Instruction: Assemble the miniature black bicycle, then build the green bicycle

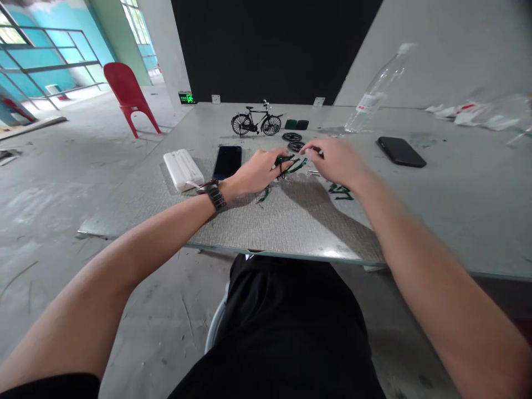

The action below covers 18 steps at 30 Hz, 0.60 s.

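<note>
My left hand (262, 168), with a watch on its wrist, is closed on dark green model bicycle parts (296, 166) just above the table. The thumb and fingers of my right hand (332, 158) are pinched together at the right end of these parts; anything between them is too small to tell. Below my left hand lies a small curved green piece (264, 194). Under my right hand are a small metal rod (313, 173) and another green piece (341, 192). Two black spoked wheels, one nearer (296, 147) and one farther (292, 136), lie beyond my hands.
An assembled black model bicycle (256, 122) stands at the back beside small dark green squares (296, 124). Left are a white power bank (183, 169) and a phone (228, 162). Right are a dark phone (401, 151), a clear bottle (372, 100) and plastic bags (482, 113).
</note>
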### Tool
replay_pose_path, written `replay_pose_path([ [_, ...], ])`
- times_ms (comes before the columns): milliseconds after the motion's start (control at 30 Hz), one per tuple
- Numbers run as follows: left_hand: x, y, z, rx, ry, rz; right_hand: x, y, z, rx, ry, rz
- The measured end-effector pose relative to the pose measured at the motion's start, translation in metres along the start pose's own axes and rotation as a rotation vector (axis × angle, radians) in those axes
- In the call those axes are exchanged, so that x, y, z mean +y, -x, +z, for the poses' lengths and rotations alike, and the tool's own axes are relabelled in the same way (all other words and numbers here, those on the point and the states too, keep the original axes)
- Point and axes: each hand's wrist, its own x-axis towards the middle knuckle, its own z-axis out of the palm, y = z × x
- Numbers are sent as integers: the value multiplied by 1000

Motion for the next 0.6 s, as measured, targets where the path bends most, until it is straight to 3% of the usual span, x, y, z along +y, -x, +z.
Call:
replay_pose_path([
  [267, 3, 0, -1, 12, 11, 1, -16, 3, -10, 296, -101, -72],
  [600, 6, -3, 5, 36, 3, -10, -18, -18, -30, 290, -76, -396],
])
